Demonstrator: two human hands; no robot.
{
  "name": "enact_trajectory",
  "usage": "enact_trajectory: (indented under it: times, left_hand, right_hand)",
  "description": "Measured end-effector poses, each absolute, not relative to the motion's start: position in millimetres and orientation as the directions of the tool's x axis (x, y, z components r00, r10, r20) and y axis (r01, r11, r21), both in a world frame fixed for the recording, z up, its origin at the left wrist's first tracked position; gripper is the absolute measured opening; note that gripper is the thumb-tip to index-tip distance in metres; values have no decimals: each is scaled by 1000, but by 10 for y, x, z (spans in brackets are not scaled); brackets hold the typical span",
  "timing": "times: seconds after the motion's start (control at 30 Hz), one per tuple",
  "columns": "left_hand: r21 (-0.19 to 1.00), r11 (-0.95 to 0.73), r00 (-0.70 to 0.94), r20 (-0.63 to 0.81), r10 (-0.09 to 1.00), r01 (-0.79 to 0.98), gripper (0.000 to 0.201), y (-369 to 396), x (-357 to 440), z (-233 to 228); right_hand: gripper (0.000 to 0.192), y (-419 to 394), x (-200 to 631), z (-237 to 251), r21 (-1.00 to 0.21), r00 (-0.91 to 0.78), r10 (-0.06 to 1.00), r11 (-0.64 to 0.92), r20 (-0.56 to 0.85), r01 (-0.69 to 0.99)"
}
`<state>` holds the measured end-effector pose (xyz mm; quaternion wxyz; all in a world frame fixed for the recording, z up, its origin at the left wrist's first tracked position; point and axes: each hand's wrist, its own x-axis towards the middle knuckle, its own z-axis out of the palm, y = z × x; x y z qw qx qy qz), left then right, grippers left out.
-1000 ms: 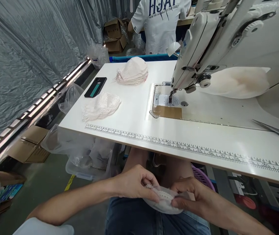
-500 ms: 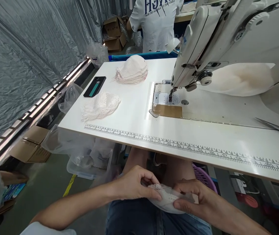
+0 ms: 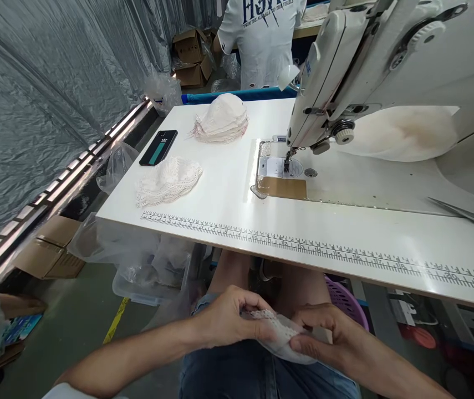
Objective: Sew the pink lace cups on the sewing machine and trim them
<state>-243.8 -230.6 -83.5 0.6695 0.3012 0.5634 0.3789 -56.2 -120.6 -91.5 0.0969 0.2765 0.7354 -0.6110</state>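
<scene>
My left hand (image 3: 226,318) and right hand (image 3: 328,341) each pinch an edge of the small white lace-trimmed fabric piece (image 3: 280,338) between them, over my lap.

Ruler numbers along table edge (image 3: 303,244), "THE VISIBLE" on white T-shirt (image 3: 261,33)

The desk (image 3: 220,210) lies bare along its near edge and middle — the sewing machine (image 3: 370,61) overhangs the far right corner, fabric stacks (image 3: 222,119) and phone (image 3: 158,147) crowd the left edge.

Bare forearms, a pale short sleeve (image 3: 82,390) at the left arm, blue denim shorts (image 3: 237,377)
</scene>
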Motion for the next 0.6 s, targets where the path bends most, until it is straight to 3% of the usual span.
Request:
enact_trajectory:
  times: [0.33, 0.6]
  left_hand:
    - [750, 613, 78, -616, 784, -246, 33, -2340, -2429, -875]
    - [760, 607, 97, -603, 792, -234, 31, -2313, -2407, -855]
  right_hand:
    - [29, -1188, -534, -864, -863, -848, 202, 27, -490, 505]
    - [27, -1216, -457, -894, -857, -852, 235, 113, -468, 502]
